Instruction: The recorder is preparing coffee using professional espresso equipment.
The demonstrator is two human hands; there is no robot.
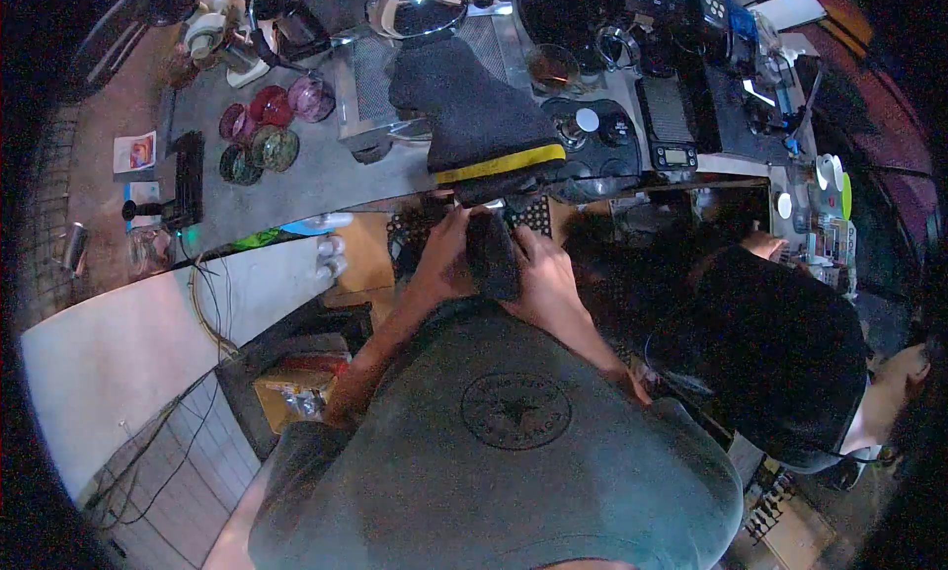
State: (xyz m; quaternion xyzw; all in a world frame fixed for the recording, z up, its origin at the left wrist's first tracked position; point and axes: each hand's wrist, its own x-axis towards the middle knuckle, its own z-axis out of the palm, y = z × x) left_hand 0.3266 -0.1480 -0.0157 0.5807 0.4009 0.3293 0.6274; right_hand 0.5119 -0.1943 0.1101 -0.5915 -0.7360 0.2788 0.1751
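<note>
At the counter's front edge, my left hand [446, 250] holds the left side of a dark object [490, 255] with a shiny metal strip at its top. My right hand [546, 266] grips the same object's right side, fingers curled. Poor light hides what exactly the object is. Just beyond both hands, a dark grey cloth [485, 104] with a yellow stripe lies over the counter edge. A black tamping mat [603, 144] is right of the cloth, and a tamper [581, 123] stands on it.
Coloured glass cups [270, 105] cluster on the left of the counter [318, 163]. A digital scale [670, 126] sits on the right, behind a glass with brown liquid [554, 68]. A co-worker in black [778, 348] bends close on my right. Cables [204, 311] hang at the left.
</note>
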